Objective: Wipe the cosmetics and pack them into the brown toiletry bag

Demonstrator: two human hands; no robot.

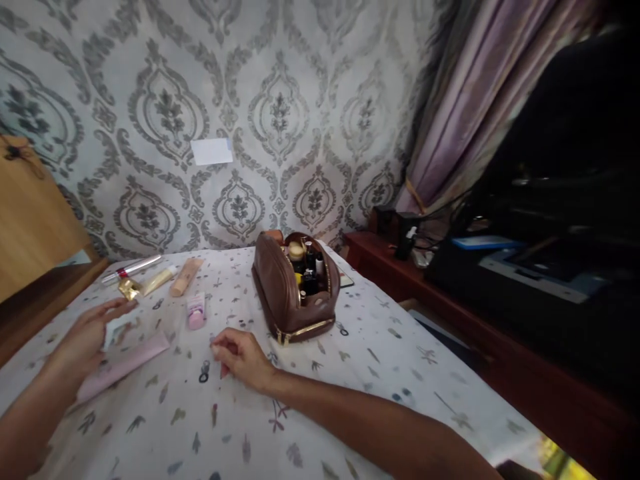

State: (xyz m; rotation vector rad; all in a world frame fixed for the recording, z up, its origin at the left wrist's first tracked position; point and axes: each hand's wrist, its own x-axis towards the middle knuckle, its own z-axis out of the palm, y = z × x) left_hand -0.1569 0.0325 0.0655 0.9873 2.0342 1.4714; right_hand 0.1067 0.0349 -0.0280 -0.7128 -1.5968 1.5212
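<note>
- I count one brown bag [286, 308] standing unzipped on the cloth-covered bench [360, 413], between 1 and 2 o'clock from my right grip [243, 360]; the bottles and jars [306, 270] inside crowd too closely for me to count.
- I count four squeeze tubes lying outside it. One long pink tube [133, 363] lies at 4 o'clock from my left grip [85, 343]; one pale yellow tube [159, 281] and one beige tube [186, 278] lie at 2 o'clock from that same grip; one small pink-capped tube [196, 311] lies at 10 o'clock from my right grip.
- I count one slim silvery piece with a red band [135, 267], at 1 o'clock from my left grip, and one gold-coloured piece [130, 288] just short of it, beside the pale yellow tube.
- My left grip is spread, fingers stretched towards the gold-coloured piece, their tips just beside it. Its palm side overlaps the long pink tube in my view; I can't tell whether they touch.
- My right grip is loosely curled low over the cloth, fingertips drawn in; I can't tell whether they meet or pinch anything.
</note>
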